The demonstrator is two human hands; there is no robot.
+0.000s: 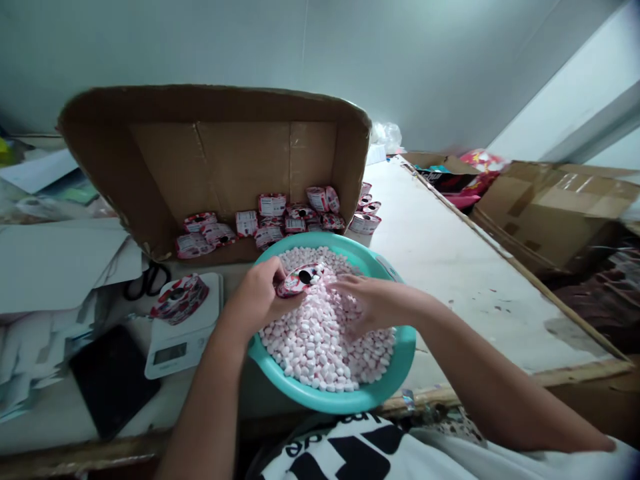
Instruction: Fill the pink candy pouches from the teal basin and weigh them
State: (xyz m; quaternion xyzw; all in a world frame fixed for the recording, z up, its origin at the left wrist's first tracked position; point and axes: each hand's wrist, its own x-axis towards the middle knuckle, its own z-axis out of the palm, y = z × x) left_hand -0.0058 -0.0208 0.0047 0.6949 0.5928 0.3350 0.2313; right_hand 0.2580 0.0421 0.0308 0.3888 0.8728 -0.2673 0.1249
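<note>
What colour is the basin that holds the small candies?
Teal, the basin; seen best in the head view.

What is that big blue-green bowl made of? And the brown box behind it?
The round teal bowl looks like plastic: smooth, evenly coloured, with a thin rolled rim and a slight sheen. The big brown box lying on its side looks like corrugated cardboard: matt, with fold creases and strips of tape on its panels. Its edges look soft and a bit worn.
</note>
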